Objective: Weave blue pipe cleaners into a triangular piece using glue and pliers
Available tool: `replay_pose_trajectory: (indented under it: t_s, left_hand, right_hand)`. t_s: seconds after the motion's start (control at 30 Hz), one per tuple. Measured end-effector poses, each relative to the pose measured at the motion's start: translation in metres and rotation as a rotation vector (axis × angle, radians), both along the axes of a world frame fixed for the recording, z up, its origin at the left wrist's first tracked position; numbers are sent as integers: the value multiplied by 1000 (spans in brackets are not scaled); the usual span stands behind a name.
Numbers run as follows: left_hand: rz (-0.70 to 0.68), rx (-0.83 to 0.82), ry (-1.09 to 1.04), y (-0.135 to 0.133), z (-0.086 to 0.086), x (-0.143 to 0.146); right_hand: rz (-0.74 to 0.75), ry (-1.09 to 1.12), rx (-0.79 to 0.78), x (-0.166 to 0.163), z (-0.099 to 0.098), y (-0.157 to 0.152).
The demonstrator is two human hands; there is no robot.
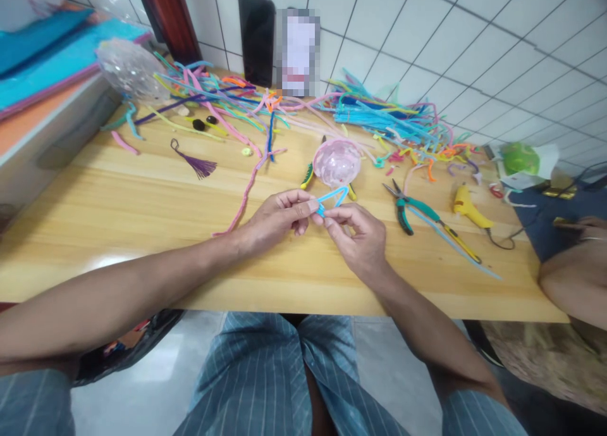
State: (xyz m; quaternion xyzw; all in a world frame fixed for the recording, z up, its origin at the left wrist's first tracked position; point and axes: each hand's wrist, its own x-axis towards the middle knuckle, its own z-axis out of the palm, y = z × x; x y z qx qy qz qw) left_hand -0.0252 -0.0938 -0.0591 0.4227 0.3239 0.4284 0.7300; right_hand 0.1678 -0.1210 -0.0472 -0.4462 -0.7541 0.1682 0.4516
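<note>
Currently, nearest the camera, I see striped blue shorts [265, 373] over both knees, below the front edge of the wooden surface [118, 221]. Both forearms reach over that edge and meet above the middle of the surface.

Left hand [277, 218]: fingers pressed together, thumb and forefinger pinching one end of the blue pipe cleaner [334, 197]. Right hand [355, 236]: fingers curled, thumb and forefinger pinching the same piece just beside the left fingertips. Whether the two hands touch at the pinch, I cannot tell. The blue pipe cleaner is bent into a small loop that points away from the hands, over the surface.

Just beyond the loop: pink translucent ball [337, 162] resting on the surface, with a green and yellow handle [307, 176] showing at its left side. Right of the hands: green-handled pliers [410, 209], then a yellow glue gun [467, 207] with its cord trailing right. Left of the hands: a long pink pipe cleaner [246, 192] running away from me. Purple tassel [199, 164] lies well apart, farther left.

Far right edge: another person's arm [576, 278], separate from the working hands.

Far side: a loose pile of coloured pipe cleaners [389, 116] spread along the tiled wall [474, 43]. Clear plastic bag [130, 69] at far left. Dark phone [257, 37] propped upright against the wall.
</note>
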Motion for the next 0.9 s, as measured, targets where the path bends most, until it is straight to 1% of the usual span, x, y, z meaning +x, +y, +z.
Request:
replay_pose_trajectory:
  t_s: [0.2,0.37,0.53,0.7,0.9]
  left_hand:
    - [17,92,101,-1,1,-3]
    - [67,153,161,-4,6,-3]
    - [73,141,160,-4,2,-2]
    - [33,94,109,-2,-5,-2]
    - [52,127,152,-2,-3,-3]
  right_hand:
    - [-1,-27,28,-1,-1,-1]
    - [42,-43,88,-3,0,-3]
    - [32,-99,110,-3,-1,-4]
    - [16,-76,109,-3,-5,-2]
    - [43,-87,154,-2,-7,0]
